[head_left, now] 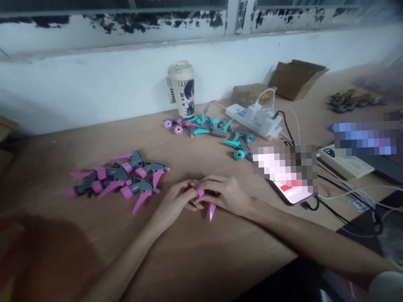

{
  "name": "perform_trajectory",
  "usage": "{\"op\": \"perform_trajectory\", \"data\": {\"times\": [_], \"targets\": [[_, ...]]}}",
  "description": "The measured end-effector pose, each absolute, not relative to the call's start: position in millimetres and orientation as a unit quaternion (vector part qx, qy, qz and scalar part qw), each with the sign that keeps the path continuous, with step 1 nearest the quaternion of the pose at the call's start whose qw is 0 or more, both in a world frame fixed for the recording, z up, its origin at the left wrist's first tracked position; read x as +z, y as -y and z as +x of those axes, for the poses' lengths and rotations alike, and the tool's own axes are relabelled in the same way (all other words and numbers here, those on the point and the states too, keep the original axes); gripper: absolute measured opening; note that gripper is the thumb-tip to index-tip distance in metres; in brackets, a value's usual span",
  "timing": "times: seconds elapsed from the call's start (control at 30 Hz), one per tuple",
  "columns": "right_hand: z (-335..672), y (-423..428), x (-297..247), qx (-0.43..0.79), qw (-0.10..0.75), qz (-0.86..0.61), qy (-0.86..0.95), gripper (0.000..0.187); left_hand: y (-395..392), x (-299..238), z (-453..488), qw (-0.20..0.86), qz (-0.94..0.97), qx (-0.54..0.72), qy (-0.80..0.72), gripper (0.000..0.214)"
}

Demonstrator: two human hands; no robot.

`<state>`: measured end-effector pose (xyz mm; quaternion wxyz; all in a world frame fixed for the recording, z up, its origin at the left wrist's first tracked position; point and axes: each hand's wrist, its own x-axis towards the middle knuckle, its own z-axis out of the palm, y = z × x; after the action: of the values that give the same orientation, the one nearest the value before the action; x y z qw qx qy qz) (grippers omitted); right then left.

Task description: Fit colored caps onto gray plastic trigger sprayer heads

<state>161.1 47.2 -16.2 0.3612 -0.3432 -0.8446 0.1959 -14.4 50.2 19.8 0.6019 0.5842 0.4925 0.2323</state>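
Observation:
Both my hands meet at the middle of the wooden table (199, 258) over one small pink and grey toy part (208, 203). My left hand (177, 202) has its fingers curled round the part's left end. My right hand (226, 193) is closed over its top, and a pink pointed tip sticks out below the fingers. A pile of several assembled pink and grey toy pieces (121, 179) lies just left of my hands.
A cream coffee cup (182, 88) stands at the wall. Teal and grey toy pieces (217, 128) with pink and teal wheels lie near it. A white power strip (255, 117), cables, a phone (295, 191) and cardboard boxes (296, 78) fill the right side.

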Motion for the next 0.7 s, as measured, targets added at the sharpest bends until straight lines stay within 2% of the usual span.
{"op": "perform_trajectory", "data": {"times": [0.3, 0.37, 0.47, 0.53, 0.7], "targets": [[154.9, -41.6, -16.9, 0.121, 0.359, -0.414, 0.828, 0.018, -46.4, 15.1, -12.1, 0.574, 0.564, 0.256, -0.535, 0.022], [153.0, -40.4, -15.9, 0.103, 0.359, -0.439, 0.817, 0.021, -43.8, 16.4, -12.3, 0.515, 0.594, 0.263, -0.559, 0.022], [151.3, -38.7, -14.9, 0.085, 0.345, -0.457, 0.815, 0.023, -39.0, 23.6, -12.5, 0.321, 0.674, 0.266, -0.61, 0.023], [150.8, -37.1, -15.0, 0.08, 0.336, -0.458, 0.819, 0.023, -36.5, 31.5, -12.6, 0.243, 0.701, 0.225, -0.631, 0.022], [149.0, -33.9, -18.3, 0.078, 0.336, -0.439, 0.83, 0.021, -36.1, 46.1, -13.0, 0.273, 0.73, 0.131, -0.613, 0.026]]}}
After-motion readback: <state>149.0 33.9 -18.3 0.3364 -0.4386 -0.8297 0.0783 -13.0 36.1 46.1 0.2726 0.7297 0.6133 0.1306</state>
